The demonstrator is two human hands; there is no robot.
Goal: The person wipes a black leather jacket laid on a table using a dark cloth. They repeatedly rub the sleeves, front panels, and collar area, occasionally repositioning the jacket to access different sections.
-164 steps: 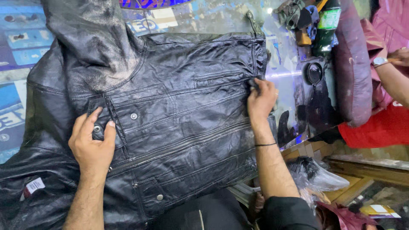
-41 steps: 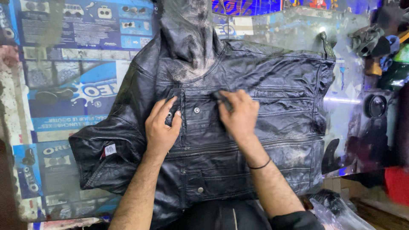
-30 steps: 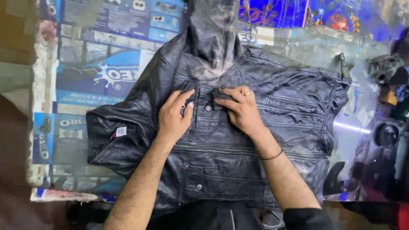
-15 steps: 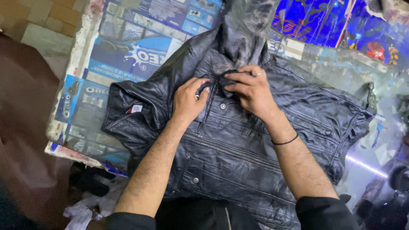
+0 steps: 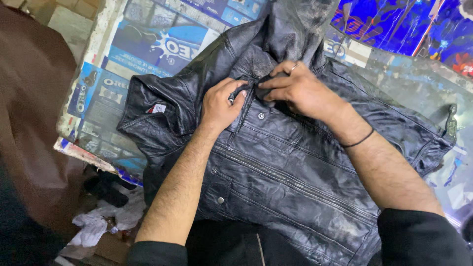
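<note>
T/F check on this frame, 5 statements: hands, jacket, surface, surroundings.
1. Both hands work at the collar opening of the black leather jacket. True: the left hand and right hand pinch the front edges just below the collar.
2. The right hand wears a glove. False: it is bare, with a ring on one finger and a thin black band at the wrist.
3. The jacket lies on a bare wooden table. False: the table is covered with blue printed packaging.
4. A snap button shows on the lower front. True.
5. White crumpled rags lie below the table edge. True.
</note>
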